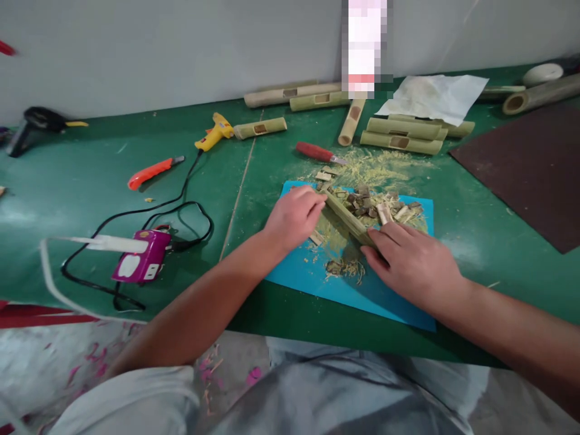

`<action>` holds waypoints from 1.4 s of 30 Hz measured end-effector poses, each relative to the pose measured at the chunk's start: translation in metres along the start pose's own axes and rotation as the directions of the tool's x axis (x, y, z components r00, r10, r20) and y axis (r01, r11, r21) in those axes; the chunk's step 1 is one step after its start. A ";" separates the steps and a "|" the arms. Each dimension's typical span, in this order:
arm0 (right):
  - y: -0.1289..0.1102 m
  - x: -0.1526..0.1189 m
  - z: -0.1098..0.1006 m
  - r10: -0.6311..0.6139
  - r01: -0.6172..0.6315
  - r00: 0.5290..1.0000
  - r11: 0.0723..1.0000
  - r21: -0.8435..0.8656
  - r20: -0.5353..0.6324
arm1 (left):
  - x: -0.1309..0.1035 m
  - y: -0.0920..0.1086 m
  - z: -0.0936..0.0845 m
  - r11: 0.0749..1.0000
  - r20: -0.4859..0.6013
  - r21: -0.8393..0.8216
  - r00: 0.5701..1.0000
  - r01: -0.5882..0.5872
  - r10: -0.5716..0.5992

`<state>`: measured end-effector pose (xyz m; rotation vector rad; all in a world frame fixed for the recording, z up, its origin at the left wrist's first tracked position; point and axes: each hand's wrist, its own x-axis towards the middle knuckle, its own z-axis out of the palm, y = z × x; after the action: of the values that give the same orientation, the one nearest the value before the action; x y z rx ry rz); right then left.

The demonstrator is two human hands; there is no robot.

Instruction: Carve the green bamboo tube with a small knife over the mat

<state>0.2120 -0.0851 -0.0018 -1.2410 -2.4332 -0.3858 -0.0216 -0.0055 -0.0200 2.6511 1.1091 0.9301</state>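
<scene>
A greenish bamboo tube [347, 214] lies slantwise between my two hands, over a blue sheet [290, 275]. My left hand [294, 219] is closed on its far left end, thumb and fingers pinching it. Around the near right end my right hand [408, 260] is wrapped. Bamboo chips [362, 200] are heaped just beyond the tube, and a small pile of shavings [344, 269] lies nearer to me on the sheet. Past the sheet's far edge rests a red-handled knife [317, 152] amid pale bamboo dust [380, 166].
Bamboo tubes with cut windows [401, 143] lie at the back, some under white paper [435, 96]. Leftward are a yellow glue gun [212, 136], an orange utility knife [154, 173] and a purple power socket [141, 257] with looping cords. A dark brown board [530, 169] sits at right.
</scene>
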 end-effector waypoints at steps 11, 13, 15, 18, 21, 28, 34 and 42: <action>0.001 0.000 -0.002 0.024 -0.024 0.999 1.000 -0.003 0.026 | 0.008 0.019 -0.006 0.583 0.140 -0.641 0.823 0.499 -0.550; 0.000 0.001 -0.002 0.026 -0.025 0.999 1.000 -0.012 0.019 | 0.010 0.020 -0.006 0.490 0.191 -0.700 0.798 0.519 -0.572; 0.000 0.001 -0.003 0.025 -0.024 1.000 1.000 -0.017 0.015 | 0.011 0.021 -0.006 0.435 0.227 -0.729 0.785 0.529 -0.576; 0.000 0.001 -0.004 0.026 -0.026 1.000 0.999 -0.020 0.005 | 0.012 0.022 -0.007 0.361 0.279 -0.746 0.755 0.559 -0.593; 0.000 0.000 -0.003 0.036 -0.036 0.999 0.999 -0.021 -0.002 | 0.013 0.020 -0.007 0.289 0.333 -0.752 0.719 0.593 -0.610; 0.001 0.000 -0.002 0.050 -0.050 0.998 0.999 -0.006 0.029 | 0.013 0.015 -0.004 0.235 0.339 -0.777 0.703 0.583 -0.625; 0.006 0.004 -0.007 0.104 -0.105 0.995 0.986 0.126 0.009 | 0.012 0.026 -0.008 0.244 0.366 -0.791 0.754 0.561 -0.546; 0.006 0.011 -0.005 0.302 -0.258 0.953 0.806 0.534 0.005 | 0.011 0.046 -0.011 0.363 0.365 -0.777 0.838 0.515 -0.406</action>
<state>0.2117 -0.0761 0.0075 -1.2622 -2.0318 0.3044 0.0060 -0.0330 0.0095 1.4147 0.9163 0.8572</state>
